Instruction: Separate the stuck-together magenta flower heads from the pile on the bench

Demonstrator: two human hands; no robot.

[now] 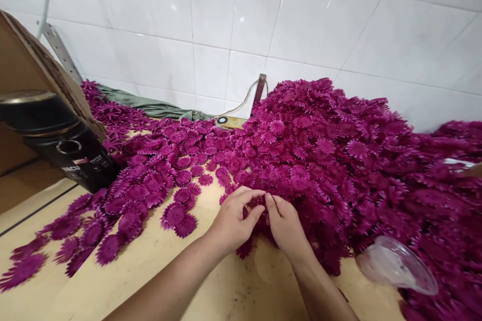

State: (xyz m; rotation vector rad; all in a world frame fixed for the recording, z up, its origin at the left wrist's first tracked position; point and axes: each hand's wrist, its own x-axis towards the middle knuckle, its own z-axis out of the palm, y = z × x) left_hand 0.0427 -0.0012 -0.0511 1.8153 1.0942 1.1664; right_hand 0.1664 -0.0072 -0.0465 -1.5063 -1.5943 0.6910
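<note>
Clear plastic tub (pixel 414 267): toward 4 o'clock from your hands, at the near edge of the purple flowers (pixel 324 146); something whitish shows in it, kind unclear.
Black bottle (pixel 70 140): at 10 o'clock, capped, beside brown cardboard (pixel 22 52); contents hidden.
Readable lettering: "ACU" and "BOTTLE" on your bottle; the smaller print is illegible.
Flower stock: heaped at 2 o'clock before the tiled wall (pixel 211 20), spread lower at 10 o'clock on your counter (pixel 90 293).
Your left hand (pixel 232 216): curled, thumb and forefinger narrowly apart, fingertips against the right's.
Your right hand (pixel 286 225): thumb and forefinger drawn close; cannot tell whether either hand grips a flower.
</note>
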